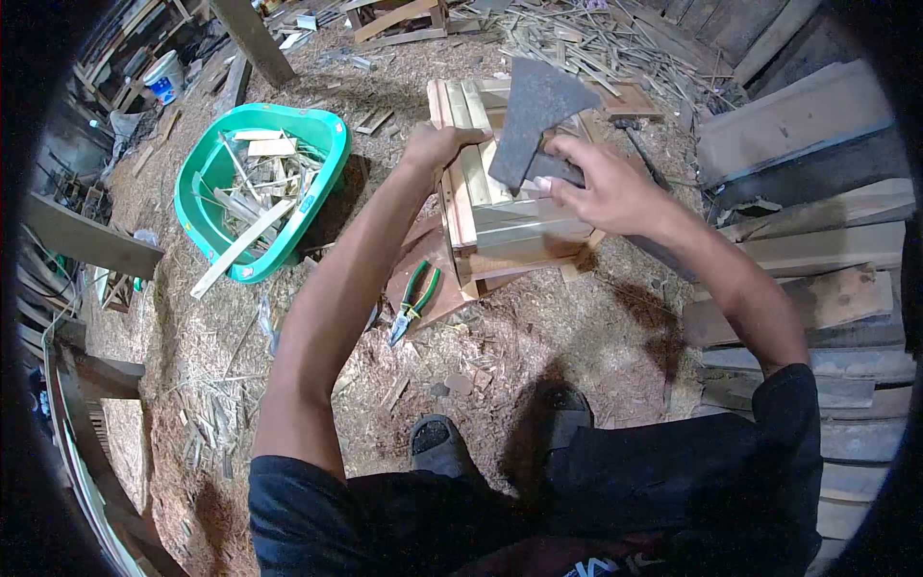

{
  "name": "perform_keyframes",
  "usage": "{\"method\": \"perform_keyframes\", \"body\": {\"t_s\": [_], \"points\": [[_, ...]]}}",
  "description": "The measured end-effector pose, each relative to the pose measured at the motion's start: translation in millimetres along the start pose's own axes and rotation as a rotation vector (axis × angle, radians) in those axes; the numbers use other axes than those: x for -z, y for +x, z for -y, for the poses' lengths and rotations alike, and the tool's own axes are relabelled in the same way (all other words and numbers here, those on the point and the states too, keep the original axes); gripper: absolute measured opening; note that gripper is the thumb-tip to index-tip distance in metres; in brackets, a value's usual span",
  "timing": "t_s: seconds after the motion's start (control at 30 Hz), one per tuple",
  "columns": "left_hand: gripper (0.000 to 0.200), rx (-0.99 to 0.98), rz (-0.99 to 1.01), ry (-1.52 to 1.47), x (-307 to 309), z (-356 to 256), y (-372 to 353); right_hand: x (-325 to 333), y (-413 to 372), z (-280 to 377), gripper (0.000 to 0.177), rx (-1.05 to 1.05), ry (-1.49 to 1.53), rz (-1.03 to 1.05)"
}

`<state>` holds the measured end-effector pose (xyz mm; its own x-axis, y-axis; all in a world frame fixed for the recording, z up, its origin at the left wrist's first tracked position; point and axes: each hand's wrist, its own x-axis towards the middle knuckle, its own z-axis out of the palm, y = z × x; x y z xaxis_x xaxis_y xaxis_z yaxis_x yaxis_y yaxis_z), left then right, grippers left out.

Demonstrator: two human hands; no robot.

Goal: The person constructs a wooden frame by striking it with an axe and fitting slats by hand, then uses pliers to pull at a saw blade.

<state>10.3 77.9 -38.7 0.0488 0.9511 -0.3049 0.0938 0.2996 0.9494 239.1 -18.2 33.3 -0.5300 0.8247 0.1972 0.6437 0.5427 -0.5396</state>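
Note:
My right hand (601,188) is closed around a hatchet (538,111), whose broad dark blade is raised over a wooden crate (519,255). The blade hides part of the crate's top. My left hand (442,146) grips the pale slats (469,178) along the crate's left side, its thumb reaching inward. Pliers (413,306) with green and black handles lie on a brown board (399,284) in front of the crate, jaws pointing toward me.
To the left stands a green tub (338,168) full of wood scraps, one long strip leaning over its rim. Planks (798,313) are stacked along the right. Loose sticks (577,48) lie behind the crate, and wood shavings cover the ground (317,413). A post (252,43) rises behind the tub.

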Motion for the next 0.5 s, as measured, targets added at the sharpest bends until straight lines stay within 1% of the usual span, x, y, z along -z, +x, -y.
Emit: {"method": "perform_keyframes", "body": {"t_s": [0.07,0.17,0.27,0.3,0.4,0.5], "points": [[0.043,0.010,0.007,0.006,0.3,4.9,3.9,9.7,5.4,10.9,0.038,-0.085,-0.030,0.056],[0.045,-0.007,0.013,-0.034,-0.5,2.9,1.8,16.4,8.1,26.3,0.036,-0.123,-0.074,0.126],[0.045,-0.012,-0.014,-0.026,-1.2,4.5,4.8,6.7,0.5,16.8,0.036,-0.044,-0.166,0.167],[0.045,-0.001,-0.012,-0.029,-0.4,5.8,7.4,10.3,1.6,22.5,0.036,-0.116,-0.153,0.202],[0.045,-0.008,0.002,-0.056,0.9,8.2,10.4,15.7,8.1,12.6,0.032,0.021,-0.171,0.044],[0.044,0.006,-0.012,-0.069,-0.7,8.8,10.9,20.0,12.4,22.5,0.033,-0.074,-0.105,0.049]]}}
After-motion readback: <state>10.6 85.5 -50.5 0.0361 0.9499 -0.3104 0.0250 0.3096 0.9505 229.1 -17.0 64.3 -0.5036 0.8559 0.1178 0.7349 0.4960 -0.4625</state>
